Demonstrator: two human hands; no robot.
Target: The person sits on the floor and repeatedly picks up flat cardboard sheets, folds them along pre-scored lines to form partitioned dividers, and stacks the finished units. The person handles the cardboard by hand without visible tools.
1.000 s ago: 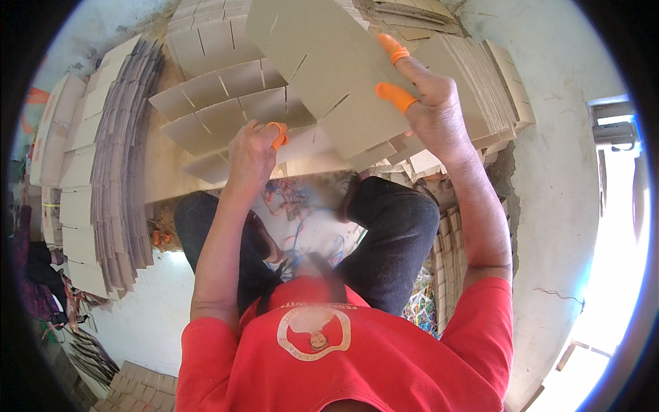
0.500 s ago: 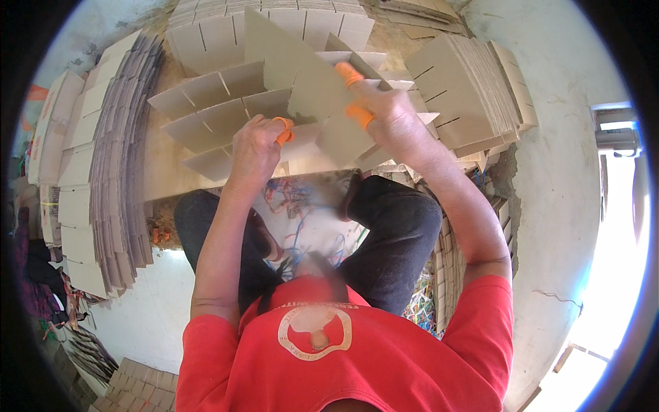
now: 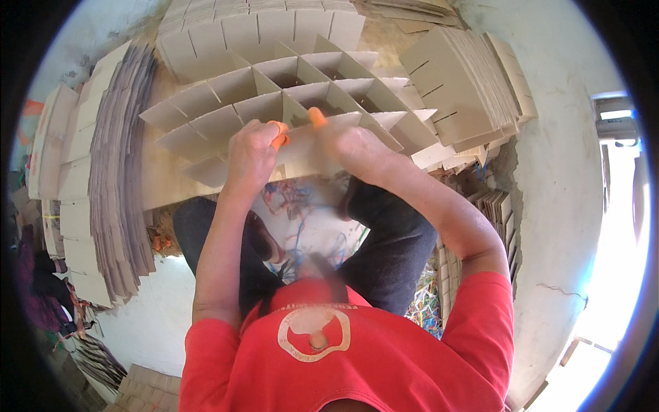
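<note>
A cardboard divider grid stands on the wooden board in front of me. Long strips run left to right, and slanting cross strips sit in the slots of its middle and right part; the slots at its left have none. My left hand, with orange finger covers, is closed on the upper edge of the nearest long strip. At that strip's right part is my right hand, blurred, an orange-covered finger pointing up at a cross strip. Its other fingers are hard to make out.
Slotted cardboard sheets stand in a stack behind the grid, another stack at the right and a tall one at the left. The board ends before my knees. Coloured strap scraps litter the floor.
The tilted cardboard strips by my right hand now sit upright across the long strips. That hand has come left and nearer to me, off the sheet it held. My left hand stays put.
</note>
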